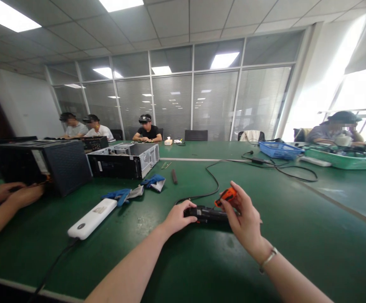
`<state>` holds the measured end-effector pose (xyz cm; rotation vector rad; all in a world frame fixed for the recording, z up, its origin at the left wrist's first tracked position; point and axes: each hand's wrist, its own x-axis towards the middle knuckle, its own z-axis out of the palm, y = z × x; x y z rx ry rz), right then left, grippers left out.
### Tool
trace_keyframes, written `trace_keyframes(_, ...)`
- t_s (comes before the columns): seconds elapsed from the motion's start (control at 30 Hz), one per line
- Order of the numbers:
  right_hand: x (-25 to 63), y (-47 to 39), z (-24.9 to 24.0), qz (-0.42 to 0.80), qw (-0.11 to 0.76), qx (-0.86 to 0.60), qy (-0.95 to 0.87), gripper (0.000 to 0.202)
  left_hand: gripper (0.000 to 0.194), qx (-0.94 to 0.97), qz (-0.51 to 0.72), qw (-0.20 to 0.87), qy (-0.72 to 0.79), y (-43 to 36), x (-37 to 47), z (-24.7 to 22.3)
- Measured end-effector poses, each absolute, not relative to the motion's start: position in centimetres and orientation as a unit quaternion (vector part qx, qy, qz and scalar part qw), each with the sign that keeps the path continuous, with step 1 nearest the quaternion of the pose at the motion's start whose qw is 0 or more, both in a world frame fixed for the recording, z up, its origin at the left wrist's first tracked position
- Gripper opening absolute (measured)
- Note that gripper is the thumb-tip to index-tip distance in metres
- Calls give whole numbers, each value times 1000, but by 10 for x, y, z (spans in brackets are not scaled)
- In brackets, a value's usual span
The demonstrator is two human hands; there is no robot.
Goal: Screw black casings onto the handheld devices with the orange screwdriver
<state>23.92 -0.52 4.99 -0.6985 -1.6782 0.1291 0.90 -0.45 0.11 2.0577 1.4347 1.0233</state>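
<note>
A long black corded device [213,213] lies across the green table in front of me; its exact kind is unclear. My left hand [180,216] grips its left end, thumb on the near side. Above its middle, my right hand [241,210] pinches a screwdriver with an orange and black handle [226,197]. The tool slants down to the left toward the device's upper side; whether its tip sits in a screw is too small to tell. A black cord [216,179] runs from the device's left end and curves away over the table.
Blue and grey work gloves [123,195] and a white power bank [93,219] lie to the left. Beyond stand an open computer case [116,164] and a dark tower [66,164], where another person's hands [22,195] work. A blue basket [280,150] and green basket [353,159] stand right.
</note>
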Motion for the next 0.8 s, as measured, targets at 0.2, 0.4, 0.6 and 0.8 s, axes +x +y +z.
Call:
trace_keyframes(0.2,231,-7,35,4,573,-233,-786,49,39,750,358,197,520,-6,9,3)
trace_keyframes(0.4,228,-5,32,-10,535,-202,-821,49,37,752,357,196,519,-7,10,5)
trace_keyframes(0.6,232,-3,30,-13,563,-182,-806,50,39,755,354,199,515,-7,9,5)
trace_keyframes(0.8,231,-6,34,-24,529,-187,-827,49,40,754,354,198,516,-6,8,2)
